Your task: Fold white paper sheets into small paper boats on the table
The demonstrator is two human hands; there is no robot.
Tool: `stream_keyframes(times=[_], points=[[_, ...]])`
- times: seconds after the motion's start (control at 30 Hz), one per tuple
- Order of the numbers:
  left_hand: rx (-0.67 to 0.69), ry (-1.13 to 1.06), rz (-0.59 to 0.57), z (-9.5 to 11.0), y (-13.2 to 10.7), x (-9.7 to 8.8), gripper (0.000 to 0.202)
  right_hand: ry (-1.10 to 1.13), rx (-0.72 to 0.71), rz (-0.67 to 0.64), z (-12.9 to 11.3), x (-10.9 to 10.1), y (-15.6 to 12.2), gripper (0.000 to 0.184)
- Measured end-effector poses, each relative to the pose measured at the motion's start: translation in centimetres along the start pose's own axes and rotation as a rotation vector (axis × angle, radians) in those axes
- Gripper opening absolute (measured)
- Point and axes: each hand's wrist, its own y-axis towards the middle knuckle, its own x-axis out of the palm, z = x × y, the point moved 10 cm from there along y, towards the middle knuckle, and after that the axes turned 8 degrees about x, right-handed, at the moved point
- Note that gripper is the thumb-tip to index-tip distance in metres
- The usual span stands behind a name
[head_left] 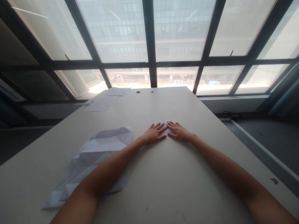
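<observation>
A small piece of folded white paper (168,130) lies on the white table, largely covered by my two hands. My left hand (154,133) rests flat on its left side with the fingers spread. From the right, my right hand (179,132) presses on the same paper, its fingers also stretched out. The fingertips of both hands nearly meet over the paper's middle. Under and beside my left forearm spreads a large creased sheet of paper (100,144), full of fold lines and partly hidden by the arm.
Several flat white sheets (102,102) lie at the table's far left corner. Two small dark holes sit near the far edge of the table (163,102). Beyond it stand large windows with dark frames (149,64). A small dark mark (274,180) shows near the right edge.
</observation>
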Motion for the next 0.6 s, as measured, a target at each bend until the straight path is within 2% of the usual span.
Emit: stream_keyframes(times=[0.6], points=[[0.012,-0.012,0.006,0.27,-0.15,-0.42,0.072,0.05,-0.049,-0.033,0.1,-0.22,-0.11,0.08]])
